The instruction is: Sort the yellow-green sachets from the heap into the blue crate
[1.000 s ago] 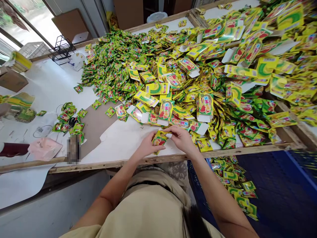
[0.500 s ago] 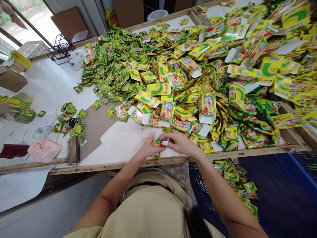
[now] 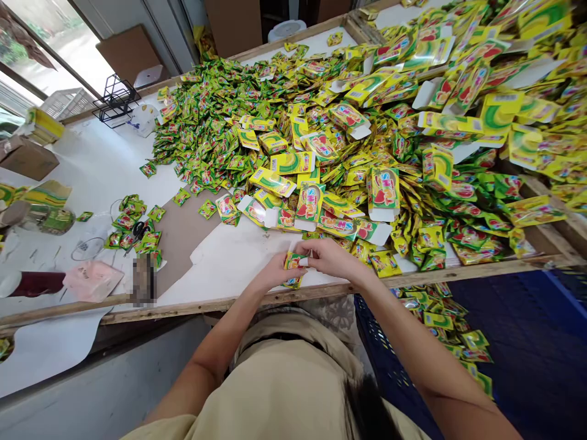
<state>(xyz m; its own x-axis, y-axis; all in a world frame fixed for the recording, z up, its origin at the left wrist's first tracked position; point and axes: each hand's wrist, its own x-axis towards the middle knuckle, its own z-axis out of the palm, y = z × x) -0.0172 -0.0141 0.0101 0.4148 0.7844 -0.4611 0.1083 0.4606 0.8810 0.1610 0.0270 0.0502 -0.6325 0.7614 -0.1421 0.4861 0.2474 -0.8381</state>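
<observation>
One small printed packet (image 3: 293, 264) is in our hands at the near edge of the bench (image 3: 195, 310), around mid-length. Left hand (image 3: 273, 272): fingers narrow, closed on packet, probably to steady it. Right hand (image 3: 323, 258): fingers bent and narrow at its upper side, likely for close finger work; can't tell if they pinch it. Just beyond, cartons (image 3: 309, 206) lie loosely on the heap, seemingly within easy reach. Sachets (image 3: 206, 131) spread toward the far edge. Scissors (image 3: 138, 229) rest on a small pile near the left end; blue crate (image 3: 518, 342) sits below the near edge.
</observation>
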